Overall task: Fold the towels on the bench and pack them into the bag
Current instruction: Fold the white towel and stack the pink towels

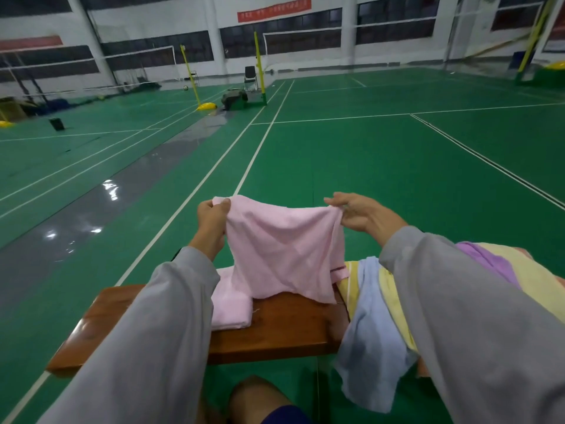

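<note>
Indoors — wooden bench [275, 328], green court floor [367, 166], nets [302, 41]

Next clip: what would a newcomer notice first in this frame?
A pink towel is held up at centre, its top corners pinched by the left grip and right grip above the wooden bench. A folded pink towel lies on the bench at left; a blue towel and a yellow towel drape over it at right.

The pink towel [281, 255] pinched in the fingers [208, 208] is soft, matt terry cloth. Below them, the tabletop [284, 325] is glossy varnished reddish wood. Right of them, the blue towel [370, 332] is thin matt cloth. Beyond them, the floor [367, 166] is smooth, shiny green.
</note>
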Demonstrator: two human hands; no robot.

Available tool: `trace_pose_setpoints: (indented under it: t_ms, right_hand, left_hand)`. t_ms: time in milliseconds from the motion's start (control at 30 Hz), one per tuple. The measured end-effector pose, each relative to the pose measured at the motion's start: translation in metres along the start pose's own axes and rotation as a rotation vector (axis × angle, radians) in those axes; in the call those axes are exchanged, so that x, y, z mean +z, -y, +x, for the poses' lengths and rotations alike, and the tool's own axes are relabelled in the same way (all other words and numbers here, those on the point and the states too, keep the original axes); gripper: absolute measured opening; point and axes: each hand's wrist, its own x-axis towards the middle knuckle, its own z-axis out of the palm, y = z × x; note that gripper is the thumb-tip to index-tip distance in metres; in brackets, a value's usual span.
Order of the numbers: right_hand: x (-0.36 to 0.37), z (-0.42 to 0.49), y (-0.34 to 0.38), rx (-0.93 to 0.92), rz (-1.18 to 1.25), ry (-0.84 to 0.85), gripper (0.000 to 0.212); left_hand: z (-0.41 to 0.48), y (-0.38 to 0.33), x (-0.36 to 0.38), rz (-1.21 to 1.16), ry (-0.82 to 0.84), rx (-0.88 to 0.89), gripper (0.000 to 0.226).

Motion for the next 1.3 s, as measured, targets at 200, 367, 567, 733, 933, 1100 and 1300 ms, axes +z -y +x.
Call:
trace_pose_setpoints:
  t_ms: [200,367,567,733,933,1100,1300]
  right_hand:
    - [-0.008,0.013,0.027,-0.239,-0.127,-0.233,0.016]
    - [-0.016,0.019,0.023,-0.198,-0.249,-0.384,0.039]
    - [-0.014,0.009,0.035,-0.211,-0.243,-0.33,0.03]
    - [-0.015,-0.016,0.039,-0.253,-0.966,-0.1,0.034]
    - [-0.018,-0.025,0.033,-0.359,-1.971,-0.275,0.02]
    - [-0.009,-0.059,0.034,-0.505,-2.279,-0.374,0.019]
    - [0.002,-0.073,0.039,-0.543,-2.322,-0.523,0.025]
  left_hand:
    - [0.009,-0.011,-0.021,-0.069,0.033,0.084,0.054]
    - [0.01,-0.012,-0.027,0.063,0.172,0.083,0.043]
    - [0.009,-0.017,-0.037,0.674,0.249,0.341,0.015]
    - [0.01,-0.031,-0.032,1.21,0.158,0.648,0.01]
    - [-0.005,-0.032,-0.015,1.329,0.094,0.755,0.008]
    - [-0.01,-0.034,-0.012,1.306,0.144,0.866,0.02]
    - [-0.007,-0.044,-0.011,1.257,0.206,0.872,0.016]
